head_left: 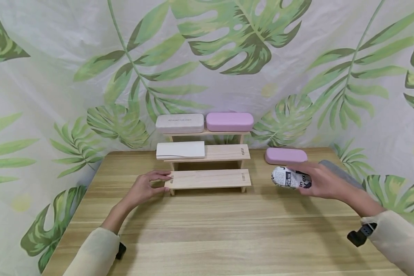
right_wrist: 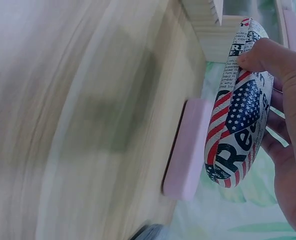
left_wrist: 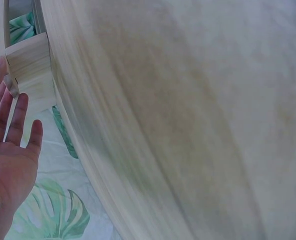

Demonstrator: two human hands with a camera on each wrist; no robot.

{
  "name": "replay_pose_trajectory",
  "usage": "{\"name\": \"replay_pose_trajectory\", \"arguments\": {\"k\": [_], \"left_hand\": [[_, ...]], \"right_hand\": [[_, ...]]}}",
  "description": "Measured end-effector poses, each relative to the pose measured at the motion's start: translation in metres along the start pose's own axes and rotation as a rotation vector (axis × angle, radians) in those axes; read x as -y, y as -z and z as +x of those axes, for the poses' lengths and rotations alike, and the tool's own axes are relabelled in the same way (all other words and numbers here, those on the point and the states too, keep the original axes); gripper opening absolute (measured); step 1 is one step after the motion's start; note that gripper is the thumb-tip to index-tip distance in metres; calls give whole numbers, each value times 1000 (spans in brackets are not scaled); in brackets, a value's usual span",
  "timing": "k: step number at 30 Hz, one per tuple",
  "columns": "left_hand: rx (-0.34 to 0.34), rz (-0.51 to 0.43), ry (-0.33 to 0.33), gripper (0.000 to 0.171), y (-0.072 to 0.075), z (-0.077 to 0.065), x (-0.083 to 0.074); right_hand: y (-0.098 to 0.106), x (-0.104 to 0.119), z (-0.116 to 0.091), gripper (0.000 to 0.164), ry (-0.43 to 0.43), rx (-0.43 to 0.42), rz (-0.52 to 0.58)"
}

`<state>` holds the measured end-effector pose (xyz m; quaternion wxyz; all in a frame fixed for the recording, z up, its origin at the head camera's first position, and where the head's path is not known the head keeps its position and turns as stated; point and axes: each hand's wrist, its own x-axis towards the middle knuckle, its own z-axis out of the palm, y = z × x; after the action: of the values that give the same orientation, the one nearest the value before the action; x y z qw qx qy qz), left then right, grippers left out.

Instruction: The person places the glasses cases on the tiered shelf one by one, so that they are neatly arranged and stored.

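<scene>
In my right hand [head_left: 319, 180] is a glasses case [head_left: 285, 178] with newspaper print, held above the table between thumb and fingers. Stars and red stripes show on the case [right_wrist: 240, 115] in the right wrist view. My left hand [head_left: 146, 188] touches the left end of the lowest step of a three-step wooden shelf [head_left: 210, 179], its fingers [left_wrist: 19, 117] fairly straight. A pale grey case [head_left: 180, 123] and a pink case [head_left: 229, 122] sit side by side on the top step. On the middle step, a white case [head_left: 180, 150] takes the left half.
Right of the shelf, another pink case [head_left: 286, 156] lies on the wooden table [head_left: 207, 230]. A grey case [head_left: 341, 174] is partly hidden behind my right hand. A leaf-patterned cloth [head_left: 227, 88] hangs close behind the shelf.
</scene>
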<state>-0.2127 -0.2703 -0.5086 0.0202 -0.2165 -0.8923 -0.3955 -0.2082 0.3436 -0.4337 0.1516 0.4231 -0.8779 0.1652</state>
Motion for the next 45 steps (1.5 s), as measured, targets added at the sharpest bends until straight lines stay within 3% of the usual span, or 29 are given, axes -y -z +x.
{"name": "replay_pose_trajectory", "arguments": {"k": [10,16,26,36,45], "left_hand": [[-2,1,-2,38,0,0,-1],[0,-2,-3,38,0,0,-2],[-1,-5,-1,38,1,1,-2],[0,19,-14,39,1,0,-1],[-7,25,-28,38,0,0,-1]], "right_hand": [[-1,7,24,72,15,4,65],[-2,10,41,69,6,2,46],[-5,8,68,67,72,-44,69],[-7,11,91,65,-7,37,86],[-12,12,113,65,2,64,102]]}}
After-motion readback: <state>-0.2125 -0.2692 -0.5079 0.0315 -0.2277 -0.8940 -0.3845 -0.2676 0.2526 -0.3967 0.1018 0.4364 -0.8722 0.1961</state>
